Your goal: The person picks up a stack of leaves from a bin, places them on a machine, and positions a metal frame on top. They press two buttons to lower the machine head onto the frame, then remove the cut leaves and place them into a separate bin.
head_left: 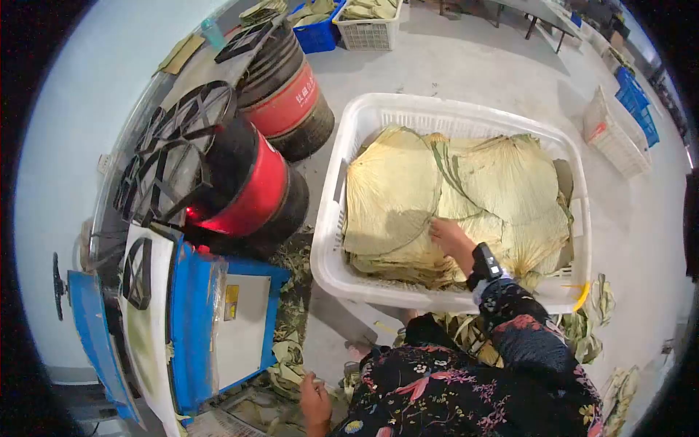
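Note:
A large white plastic basket (456, 107) holds stacked, flattened pale-green dried palm leaves (506, 178), trimmed to rounded fan shapes. Over the pile reaches my right hand (449, 237), its fingers pinched at the lower right edge of a rounded palm leaf (397, 193) on the left side. A dark watch (486, 264) is on that wrist. Low beside my body is my left hand (314, 402), away from the basket, with fingers curled in and nothing visible in them. Leaf scraps lie near it.
Two black drums with red bands (251, 178) stand left of the basket. A blue-framed machine (240, 328) with a white panel is at lower left. Behind are a blue crate (317, 36) and a white crate (370, 33) of leaves. More crates (615, 131) stand right.

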`<action>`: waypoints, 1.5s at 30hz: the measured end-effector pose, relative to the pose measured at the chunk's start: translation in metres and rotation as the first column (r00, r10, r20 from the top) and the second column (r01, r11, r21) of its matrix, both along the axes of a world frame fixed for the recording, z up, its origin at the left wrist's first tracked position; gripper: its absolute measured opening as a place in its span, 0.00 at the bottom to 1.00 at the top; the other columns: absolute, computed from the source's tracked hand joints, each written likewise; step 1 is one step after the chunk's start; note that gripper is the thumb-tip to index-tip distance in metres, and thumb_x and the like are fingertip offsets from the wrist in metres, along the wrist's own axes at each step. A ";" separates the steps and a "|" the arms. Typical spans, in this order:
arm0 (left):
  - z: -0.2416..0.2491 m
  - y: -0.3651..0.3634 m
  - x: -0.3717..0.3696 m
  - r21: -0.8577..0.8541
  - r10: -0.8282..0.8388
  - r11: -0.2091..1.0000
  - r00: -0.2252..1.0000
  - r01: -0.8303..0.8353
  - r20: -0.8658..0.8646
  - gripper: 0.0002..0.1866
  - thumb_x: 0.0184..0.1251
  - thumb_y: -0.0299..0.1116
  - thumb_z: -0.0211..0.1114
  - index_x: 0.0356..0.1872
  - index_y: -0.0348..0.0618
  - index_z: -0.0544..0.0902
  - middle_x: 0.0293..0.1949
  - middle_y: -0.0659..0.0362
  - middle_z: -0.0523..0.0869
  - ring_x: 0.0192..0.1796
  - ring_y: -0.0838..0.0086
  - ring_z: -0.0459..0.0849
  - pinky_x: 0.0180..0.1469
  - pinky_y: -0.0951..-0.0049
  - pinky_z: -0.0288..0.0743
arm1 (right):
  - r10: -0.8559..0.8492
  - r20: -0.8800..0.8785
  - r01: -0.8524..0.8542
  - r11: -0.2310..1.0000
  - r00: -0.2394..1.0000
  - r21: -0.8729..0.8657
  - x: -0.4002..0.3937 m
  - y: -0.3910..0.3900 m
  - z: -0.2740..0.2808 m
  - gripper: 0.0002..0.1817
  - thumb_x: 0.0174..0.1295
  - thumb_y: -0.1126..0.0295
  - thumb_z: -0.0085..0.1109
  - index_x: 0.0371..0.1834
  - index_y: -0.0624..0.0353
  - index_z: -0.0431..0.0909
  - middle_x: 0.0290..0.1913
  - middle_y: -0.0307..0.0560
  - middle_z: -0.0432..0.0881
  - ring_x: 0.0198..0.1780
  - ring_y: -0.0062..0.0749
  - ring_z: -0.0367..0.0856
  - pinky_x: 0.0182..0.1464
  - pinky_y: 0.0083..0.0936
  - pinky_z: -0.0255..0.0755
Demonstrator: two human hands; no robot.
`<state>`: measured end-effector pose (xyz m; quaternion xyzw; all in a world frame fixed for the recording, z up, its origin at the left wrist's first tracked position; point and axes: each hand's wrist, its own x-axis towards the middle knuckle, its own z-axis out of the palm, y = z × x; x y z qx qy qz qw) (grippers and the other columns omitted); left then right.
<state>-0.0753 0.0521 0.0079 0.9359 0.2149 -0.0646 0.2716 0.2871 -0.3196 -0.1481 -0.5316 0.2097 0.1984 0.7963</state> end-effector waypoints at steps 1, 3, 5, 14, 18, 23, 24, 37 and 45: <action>0.002 -0.006 0.005 0.011 0.011 1.000 1.000 -0.011 0.003 0.19 0.60 0.23 0.54 0.54 0.32 0.70 0.43 0.46 0.78 0.42 0.57 0.80 0.42 0.63 0.74 | -0.003 -0.001 0.003 1.000 1.000 0.011 0.009 0.008 -0.004 0.22 0.60 0.63 0.53 0.51 0.70 0.70 0.37 0.50 0.77 0.34 0.33 0.75 0.35 0.26 0.69; 0.004 -0.012 0.008 -0.010 0.082 0.997 0.997 -0.081 0.017 0.20 0.59 0.25 0.55 0.55 0.32 0.69 0.43 0.46 0.79 0.43 0.58 0.80 0.45 0.62 0.73 | -0.093 -0.201 0.053 0.980 0.975 -0.194 0.022 0.024 -0.011 0.15 0.61 0.65 0.55 0.46 0.64 0.72 0.41 0.44 0.77 0.46 0.31 0.75 0.44 0.30 0.69; 0.006 -0.013 0.009 -0.036 0.153 0.988 0.988 -0.151 0.029 0.22 0.59 0.27 0.55 0.56 0.33 0.69 0.42 0.47 0.80 0.44 0.59 0.80 0.47 0.62 0.73 | -0.138 -0.246 0.102 0.983 0.959 -0.155 0.031 0.039 -0.026 0.15 0.61 0.65 0.54 0.45 0.64 0.73 0.41 0.44 0.77 0.46 0.32 0.74 0.42 0.29 0.69; 0.011 -0.032 0.048 -0.100 0.211 0.971 0.974 -0.219 -0.081 0.19 0.61 0.25 0.53 0.54 0.33 0.71 0.43 0.47 0.81 0.45 0.61 0.82 0.48 0.65 0.74 | 0.206 0.224 -0.048 0.829 0.953 -0.557 0.045 0.062 0.024 0.30 0.50 0.62 0.61 0.54 0.68 0.69 0.52 0.64 0.74 0.51 0.52 0.75 0.52 0.37 0.68; 0.024 -0.039 0.078 0.031 -0.024 0.999 0.999 0.023 0.043 0.17 0.61 0.24 0.53 0.52 0.33 0.72 0.42 0.47 0.82 0.43 0.61 0.83 0.48 0.64 0.74 | -0.068 -0.026 0.046 0.860 0.997 -0.509 0.056 0.078 0.028 0.31 0.49 0.56 0.62 0.49 0.70 0.71 0.53 0.67 0.70 0.52 0.55 0.72 0.52 0.40 0.68; 0.030 -0.045 0.099 -0.020 0.001 1.000 1.000 -0.001 0.015 0.16 0.61 0.24 0.54 0.51 0.33 0.74 0.42 0.47 0.82 0.45 0.61 0.82 0.48 0.64 0.74 | -0.422 -0.019 0.415 0.899 0.907 -0.141 0.049 0.086 0.041 0.26 0.52 0.70 0.62 0.53 0.70 0.67 0.55 0.60 0.69 0.54 0.47 0.72 0.49 0.38 0.71; 0.033 -0.047 0.104 0.039 -0.062 0.997 0.998 0.062 -0.013 0.16 0.61 0.24 0.54 0.50 0.33 0.74 0.42 0.47 0.82 0.44 0.61 0.82 0.46 0.64 0.74 | -0.430 -0.024 0.423 0.896 0.903 -0.135 0.049 0.083 0.042 0.26 0.52 0.70 0.62 0.53 0.70 0.67 0.55 0.60 0.69 0.54 0.47 0.72 0.49 0.38 0.71; 0.037 -0.042 0.168 -0.454 0.164 0.891 0.917 0.021 0.363 0.21 0.66 0.33 0.57 0.56 0.34 0.68 0.49 0.50 0.76 0.47 0.66 0.80 0.48 0.70 0.74 | 0.381 0.534 0.057 0.773 0.755 -0.632 0.012 0.089 0.217 0.18 0.54 0.59 0.61 0.38 0.64 0.76 0.29 0.67 0.77 0.32 0.57 0.77 0.33 0.40 0.72; 0.113 -0.014 0.213 -0.922 0.579 0.384 0.765 0.049 0.282 0.38 0.66 0.62 0.42 0.67 0.43 0.56 0.65 0.51 0.64 0.62 0.57 0.68 0.63 0.53 0.61 | 0.641 0.643 -0.560 0.740 0.419 -0.373 -0.039 0.065 0.286 0.18 0.56 0.67 0.62 0.49 0.60 0.75 0.40 0.55 0.81 0.40 0.43 0.81 0.42 0.29 0.72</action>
